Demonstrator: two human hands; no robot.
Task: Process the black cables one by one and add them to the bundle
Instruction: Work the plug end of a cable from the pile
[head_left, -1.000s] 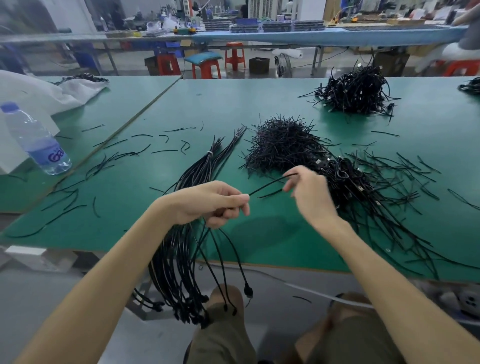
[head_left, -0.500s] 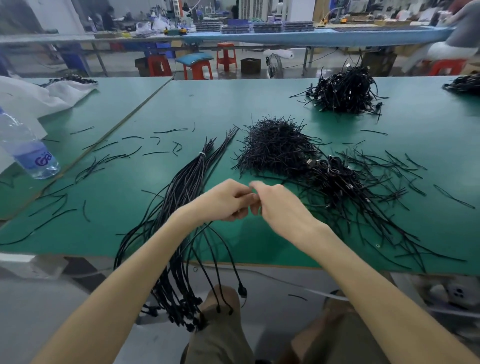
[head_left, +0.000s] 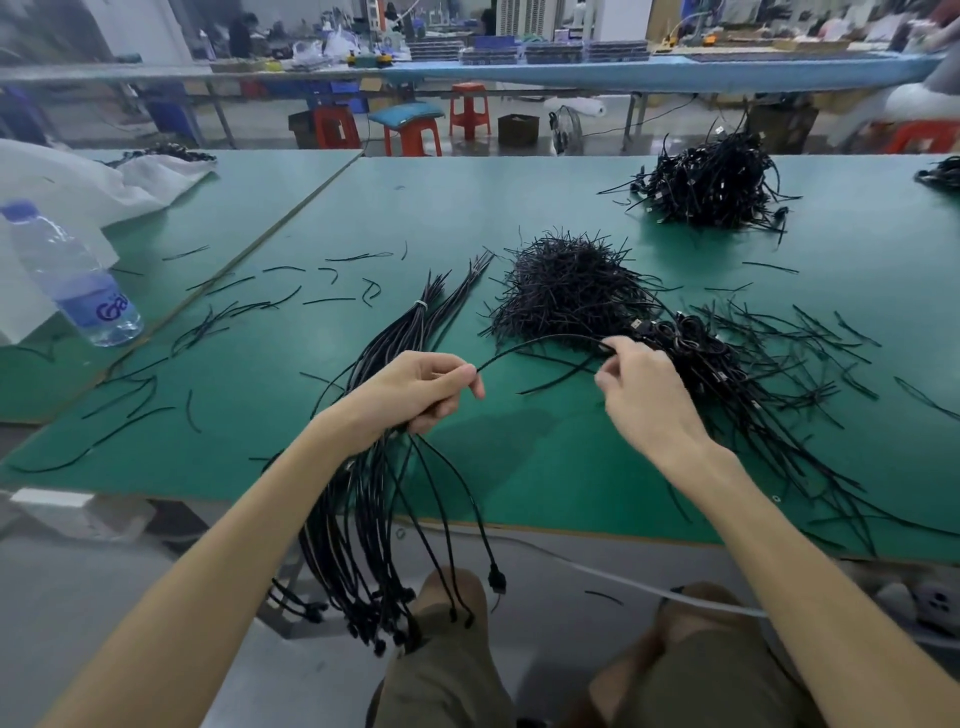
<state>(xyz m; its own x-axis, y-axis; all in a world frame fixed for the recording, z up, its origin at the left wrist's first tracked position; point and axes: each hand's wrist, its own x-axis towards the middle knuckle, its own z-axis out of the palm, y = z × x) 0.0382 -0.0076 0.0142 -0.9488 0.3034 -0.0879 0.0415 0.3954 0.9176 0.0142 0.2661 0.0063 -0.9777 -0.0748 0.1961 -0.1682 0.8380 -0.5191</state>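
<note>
— Where does the bundle (head_left: 415, 332) lie?

— Slantwise on the green surface (head_left: 519, 467). Its far end is tied with a pale band; its near end spills over the surface's front edge, and the plug ends dangle by the person's knee.

— And the hands?

— The left hand (head_left: 415, 389) is curled round the bundle just inside that edge, and its thumb and forefinger also pinch one end of a single black cable (head_left: 540, 338). The right hand (head_left: 644, 400) has its fingers closed on the same cable further along. The cable arches above the surface, right of the bundle.

— What crowds it there?

— A heap of short black strands (head_left: 566, 291) sits just right of the bundle's far end. A tangle of loose cables (head_left: 727, 364) lies further right of the bundle, touching the right hand's fingertips, with its long ends running over the front edge.

— Any open room?

— A bare green patch right of the bundle, under both hands, reaching to the front edge. Left of the bundle lie scattered cut pieces (head_left: 311, 291), then a seam (head_left: 291, 223) where a second surface begins, and past that a water bottle (head_left: 72, 280). Well beyond the bundle's far end, to the right, is another cable pile (head_left: 711, 182).
</note>
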